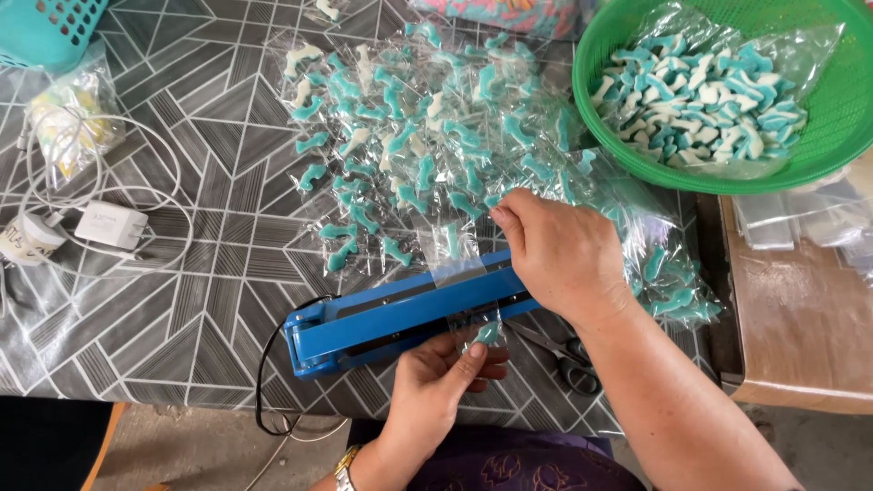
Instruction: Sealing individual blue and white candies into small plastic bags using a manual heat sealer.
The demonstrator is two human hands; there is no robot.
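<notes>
Two hands are at work on the blue heat sealer (400, 314) that lies across our patterned desk (182, 300). Our right hand (559, 255) presses flat on the sealer's arm, fingers together, so we judge the sealing step to be in hand. Our left hand (436, 382) pinches the near end of a small clear bag (468, 300) with a blue-and-white gummy inside; the bag runs under the closed arm and its far end sticks out on the other side. The next move would call for lifting the arm and drawing the bag free without tearing the fresh seam. Beyond the sealer lies a heap of sealed candy bags (427, 136), and a green basket (618, 127) of loose gummies sits at the far right. Scissors (564, 355) lie just beside our right wrist, partly covered by it. We cannot see the seam itself, nor where the black cord (268, 373) ends below the desk edge. A white charger (109, 223) lies at the left.
</notes>
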